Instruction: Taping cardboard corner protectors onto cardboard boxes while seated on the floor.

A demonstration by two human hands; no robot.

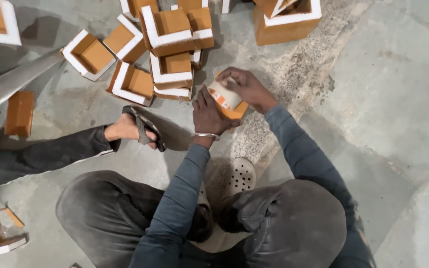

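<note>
- The grey stone floor (388, 89) filled the view, rough and speckled in a band near the middle.
- The person squatted on it, dark trousered knees (294, 223) low in the picture and a pale perforated clog (239, 176) between them.
- Another person's leg in dark cloth came in from the left side, its foot in a black sandal (142, 130) resting on the floor, just beside the left hand.
- A heap of orange-brown boxes with white rims (170, 34) lay above the hands, some stacked, some tipped over; one larger box (286, 22) stood apart at the top.
- The left hand (209, 115), a metal bangle (207, 135) at its wrist, had its fingers curled onto the near side of a small orange block (235, 110), touching it.
- The right hand (247, 88) closed over the far side of the same block, fingers gripping it.
- A white and orange label (223, 95) showed on the block, held between both hands just above the floor, near the heap.
</note>
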